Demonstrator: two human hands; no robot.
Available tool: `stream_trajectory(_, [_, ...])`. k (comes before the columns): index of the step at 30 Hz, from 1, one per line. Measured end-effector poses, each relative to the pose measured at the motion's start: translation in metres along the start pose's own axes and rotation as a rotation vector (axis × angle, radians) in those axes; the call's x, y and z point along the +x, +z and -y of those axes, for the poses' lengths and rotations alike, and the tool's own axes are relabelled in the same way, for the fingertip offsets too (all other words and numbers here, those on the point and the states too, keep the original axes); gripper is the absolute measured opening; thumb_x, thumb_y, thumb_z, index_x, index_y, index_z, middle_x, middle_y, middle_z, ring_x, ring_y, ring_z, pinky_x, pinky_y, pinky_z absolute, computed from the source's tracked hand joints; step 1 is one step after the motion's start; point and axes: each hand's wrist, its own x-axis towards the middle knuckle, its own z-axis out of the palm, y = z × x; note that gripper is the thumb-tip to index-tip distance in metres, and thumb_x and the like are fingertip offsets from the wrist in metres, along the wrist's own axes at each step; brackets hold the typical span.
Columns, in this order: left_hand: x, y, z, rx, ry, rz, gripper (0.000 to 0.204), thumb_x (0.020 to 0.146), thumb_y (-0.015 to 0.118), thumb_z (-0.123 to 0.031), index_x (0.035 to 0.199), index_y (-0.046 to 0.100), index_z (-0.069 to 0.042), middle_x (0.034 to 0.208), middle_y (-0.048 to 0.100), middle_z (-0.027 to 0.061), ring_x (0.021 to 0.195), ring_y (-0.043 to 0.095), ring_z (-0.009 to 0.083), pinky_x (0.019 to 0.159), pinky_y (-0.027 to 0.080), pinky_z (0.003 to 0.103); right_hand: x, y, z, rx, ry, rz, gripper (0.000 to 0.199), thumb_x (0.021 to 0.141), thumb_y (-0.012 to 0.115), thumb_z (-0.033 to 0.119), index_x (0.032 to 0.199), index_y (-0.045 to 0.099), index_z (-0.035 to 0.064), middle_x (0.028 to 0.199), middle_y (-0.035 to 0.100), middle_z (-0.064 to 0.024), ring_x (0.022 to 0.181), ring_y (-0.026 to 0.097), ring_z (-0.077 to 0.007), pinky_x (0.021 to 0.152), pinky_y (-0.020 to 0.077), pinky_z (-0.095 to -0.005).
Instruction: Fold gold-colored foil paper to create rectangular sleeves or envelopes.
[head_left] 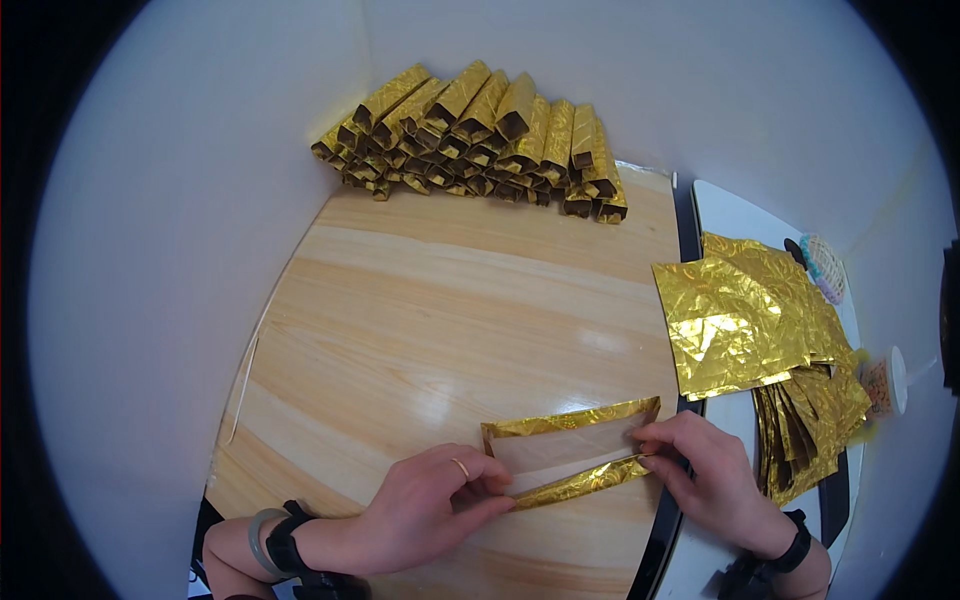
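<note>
A gold foil paper sheet [575, 450] lies on the wooden tabletop in front of me, pale side up. Its far and near long edges are turned in, showing as gold strips around a pale middle. My left hand [425, 510] grips the left end at the near corner, fingers bent over the edge. At the other end, my right hand [705, 465] pinches the right edge, its thumb near the close strip and its fingers near the far one.
Many folded gold paper tubes [480, 130] are piled at the back of the wooden tabletop [430, 310]. Gold foil sheets [740, 320] lie stacked on the right, beside a cup [885, 385] with a straw and a knitted item [823, 268]. Pale walls [180, 250] enclose the workspace.
</note>
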Motion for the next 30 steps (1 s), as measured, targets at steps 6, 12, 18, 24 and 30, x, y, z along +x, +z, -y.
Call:
stream_trajectory(6, [0.0,-0.001,0.001,0.067,0.03,0.015,0.021,0.083,0.074,-0.008,0.101,0.065,-0.004,0.088,0.06,0.0057,0.077,0.062,0.0128,0.066,0.053,0.024,0.0,0.002,0.0,0.025,0.007,-0.006,0.023,0.084,0.063,-0.002,0.107,0.061,0.0047,0.088,0.06,-0.0113,0.073,0.063,-0.028,0.062,0.0516,-0.0331])
stream_trajectory(12, [0.001,0.0,0.0,0.06,0.029,0.029,0.021,0.086,0.068,-0.014,0.104,0.063,-0.005,0.086,0.053,0.0063,0.069,0.058,0.0185,0.062,0.049,0.03,0.0,0.002,0.002,-0.003,-0.011,-0.014,0.019,0.084,0.064,-0.002,0.101,0.061,0.0048,0.089,0.06,-0.0109,0.072,0.063,-0.0275,0.062,0.0515,-0.033])
stream_trajectory(18, [0.004,0.0,-0.004,0.162,0.008,0.04,0.021,0.083,0.074,-0.01,0.102,0.064,-0.005,0.089,0.053,0.0033,0.071,0.059,0.0091,0.061,0.051,0.022,-0.003,0.01,0.008,-0.019,0.043,-0.044,0.02,0.082,0.066,0.0,0.1,0.061,0.0056,0.089,0.06,-0.01,0.072,0.062,-0.0283,0.062,0.0515,-0.0347])
stream_trajectory(24, [0.004,0.002,-0.003,0.174,-0.022,0.07,0.021,0.085,0.07,-0.018,0.098,0.06,-0.005,0.09,0.051,0.0072,0.072,0.057,0.0209,0.063,0.049,0.032,-0.005,0.018,0.008,-0.226,-0.08,-0.12,0.023,0.077,0.067,-0.001,0.098,0.062,0.0066,0.088,0.06,-0.008,0.078,0.063,-0.0264,0.064,0.0534,-0.0353])
stream_trajectory(30, [0.004,0.001,-0.005,0.244,0.006,0.074,0.022,0.083,0.072,-0.02,0.096,0.06,-0.007,0.09,0.052,0.0072,0.077,0.058,0.023,0.065,0.05,0.035,-0.006,0.015,0.007,-0.222,-0.084,-0.127,0.023,0.076,0.067,-0.001,0.098,0.062,0.0065,0.087,0.06,-0.0072,0.079,0.062,-0.0265,0.064,0.0534,-0.0357])
